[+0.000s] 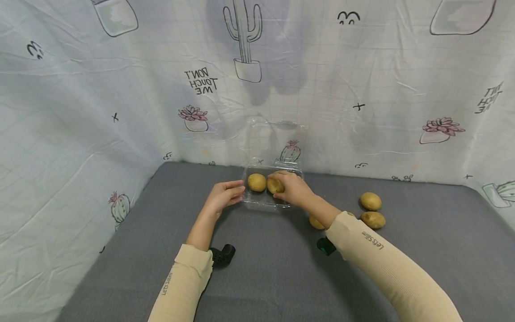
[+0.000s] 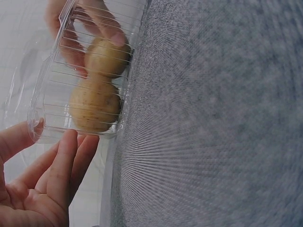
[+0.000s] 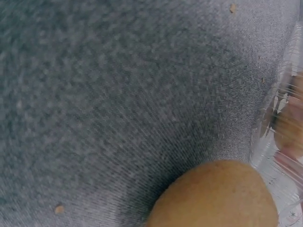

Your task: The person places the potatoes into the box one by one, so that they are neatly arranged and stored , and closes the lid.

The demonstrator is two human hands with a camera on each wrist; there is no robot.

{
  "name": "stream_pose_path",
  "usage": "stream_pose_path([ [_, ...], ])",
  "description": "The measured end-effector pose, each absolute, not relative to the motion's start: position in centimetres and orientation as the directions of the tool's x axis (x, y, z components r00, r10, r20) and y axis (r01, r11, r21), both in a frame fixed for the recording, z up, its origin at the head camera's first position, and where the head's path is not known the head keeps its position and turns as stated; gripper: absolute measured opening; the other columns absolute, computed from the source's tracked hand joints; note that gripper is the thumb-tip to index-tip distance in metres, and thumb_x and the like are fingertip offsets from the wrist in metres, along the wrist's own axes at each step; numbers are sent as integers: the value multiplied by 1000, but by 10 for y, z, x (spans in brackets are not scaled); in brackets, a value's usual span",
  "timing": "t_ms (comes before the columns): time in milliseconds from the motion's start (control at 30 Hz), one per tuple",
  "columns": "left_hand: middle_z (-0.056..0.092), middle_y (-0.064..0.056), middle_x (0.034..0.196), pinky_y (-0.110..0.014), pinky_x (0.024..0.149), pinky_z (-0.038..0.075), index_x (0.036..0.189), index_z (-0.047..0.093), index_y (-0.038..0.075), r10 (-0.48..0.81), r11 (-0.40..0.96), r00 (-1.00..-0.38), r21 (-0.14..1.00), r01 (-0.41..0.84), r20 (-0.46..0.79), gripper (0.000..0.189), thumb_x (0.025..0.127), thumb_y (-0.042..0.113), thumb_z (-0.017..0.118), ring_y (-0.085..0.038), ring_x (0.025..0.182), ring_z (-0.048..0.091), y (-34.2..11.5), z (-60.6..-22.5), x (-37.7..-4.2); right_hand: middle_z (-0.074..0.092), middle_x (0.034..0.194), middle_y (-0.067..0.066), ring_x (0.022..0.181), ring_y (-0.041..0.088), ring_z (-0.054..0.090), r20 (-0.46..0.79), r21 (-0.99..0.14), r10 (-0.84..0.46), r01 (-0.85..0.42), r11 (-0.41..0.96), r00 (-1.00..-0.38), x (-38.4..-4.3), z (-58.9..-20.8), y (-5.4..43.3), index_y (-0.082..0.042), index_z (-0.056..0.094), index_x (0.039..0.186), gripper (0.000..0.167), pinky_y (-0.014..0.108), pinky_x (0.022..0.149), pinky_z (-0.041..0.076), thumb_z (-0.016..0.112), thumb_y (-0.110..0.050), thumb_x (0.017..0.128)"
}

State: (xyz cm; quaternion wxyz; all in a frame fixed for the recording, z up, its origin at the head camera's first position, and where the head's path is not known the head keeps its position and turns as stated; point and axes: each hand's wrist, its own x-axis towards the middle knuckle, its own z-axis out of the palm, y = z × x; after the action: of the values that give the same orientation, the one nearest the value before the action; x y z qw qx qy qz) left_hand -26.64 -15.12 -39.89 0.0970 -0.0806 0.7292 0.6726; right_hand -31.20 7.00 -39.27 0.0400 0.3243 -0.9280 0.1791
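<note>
A clear plastic clamshell box (image 1: 257, 205) stands at the back of the table with its lid (image 1: 277, 138) raised against the curtain. Inside on the left lies a yellow potato (image 1: 257, 182). My right hand (image 1: 294, 190) reaches into the box from the right and grips a second potato (image 1: 275, 185), thumb and fingers on either side of it; in the left wrist view the two potatoes (image 2: 96, 106) sit side by side behind the ribbed plastic. My left hand (image 1: 223, 196) touches the left end of the box with its fingers fairly straight, fingertips (image 2: 69, 137) right at the wall.
Two potatoes, one (image 1: 370, 201) behind the other (image 1: 373, 219), lie on the grey table (image 1: 265, 268) to the right. Another potato (image 1: 316, 222) shows partly beneath my right forearm. The patterned curtain (image 1: 322, 89) hangs close behind the box.
</note>
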Motion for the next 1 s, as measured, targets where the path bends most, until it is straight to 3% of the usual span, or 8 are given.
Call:
stream_pose_path([
  [200,54,-21,127,-24,84,53,131,50,1,10,78,-968,966,-248,-249,41,92,10,57,-28,112,56,-151,-399,-266,55,129,11,114,30,54,175,-273,-571,-597,755,-802,-312,-392,70,-11,58,125,55,47,89,49,78,-19,75],
  [567,54,-20,126,-24,82,54,131,51,1,3,86,-968,964,-250,-251,41,92,11,58,-27,110,57,-150,-398,-266,55,126,10,103,30,59,164,-253,-539,-563,787,-826,-309,-385,76,-17,60,122,47,46,70,54,73,-34,80],
  [733,54,-20,127,-26,84,53,131,51,2,2,87,-965,962,-260,-261,41,92,11,58,-27,111,57,-150,-398,-267,56,123,12,101,30,59,162,-303,-512,-537,788,-843,-307,-378,82,-15,62,120,42,44,67,54,69,-33,83],
  [1000,54,-20,127,-25,83,54,131,51,2,7,89,-966,962,-257,-259,41,92,11,58,-30,112,55,-150,-398,-266,62,112,13,100,30,58,157,-417,-494,-511,752,-855,-298,-358,93,-9,65,113,35,44,74,52,68,-29,84],
])
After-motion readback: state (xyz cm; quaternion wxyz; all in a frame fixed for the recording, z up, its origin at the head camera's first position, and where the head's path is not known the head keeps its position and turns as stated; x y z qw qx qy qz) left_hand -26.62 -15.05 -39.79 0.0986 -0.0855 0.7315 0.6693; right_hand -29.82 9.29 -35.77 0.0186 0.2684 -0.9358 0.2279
